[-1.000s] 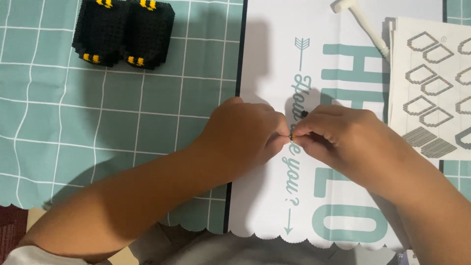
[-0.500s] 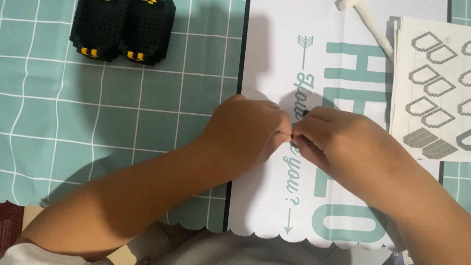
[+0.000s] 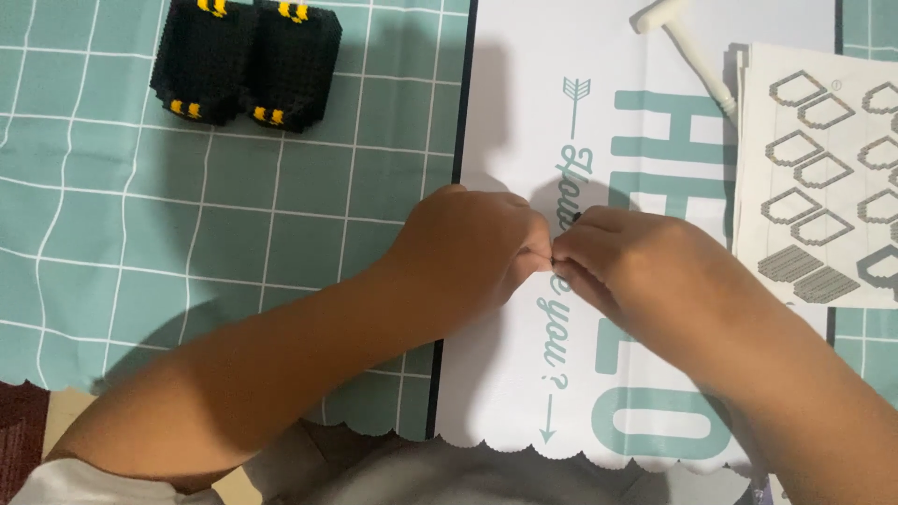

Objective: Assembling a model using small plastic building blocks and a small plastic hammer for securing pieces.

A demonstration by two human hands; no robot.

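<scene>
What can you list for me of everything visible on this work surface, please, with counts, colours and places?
Block model: one, black with small yellow marks, top left on the checked mat.
Checked mat: one, teal with white grid lines, covering the left side.
White mat: one, white with teal lettering and arrows, centre, under both hands.
Plastic tool: one, white, T-shaped, top right, partly under the sheet's edge.
Instruction sheet: one, white with grey outline drawings, right edge.
Tiny dark piece: one, at the fingertips, too small to identify.
Left hand: pinching at the centre, fingertips meeting the other hand.
Right hand: pinching against the left.
</scene>
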